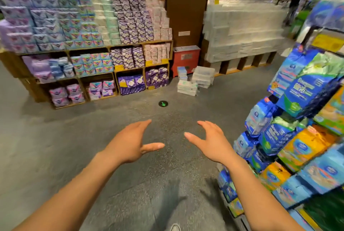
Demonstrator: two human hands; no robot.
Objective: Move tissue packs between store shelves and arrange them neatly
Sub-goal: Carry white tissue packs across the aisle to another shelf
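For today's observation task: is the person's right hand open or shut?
Open. The right hand is spread wide over the floor and holds nothing.

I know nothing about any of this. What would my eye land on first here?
Two bare arms reach forward at the bottom, the left hand and right hand open and empty above the grey floor. On the left, purple and blue packs fill wooden shelves; blue and orange packs crowd the right side. Small stacks of white packs sit on the floor by a red box.
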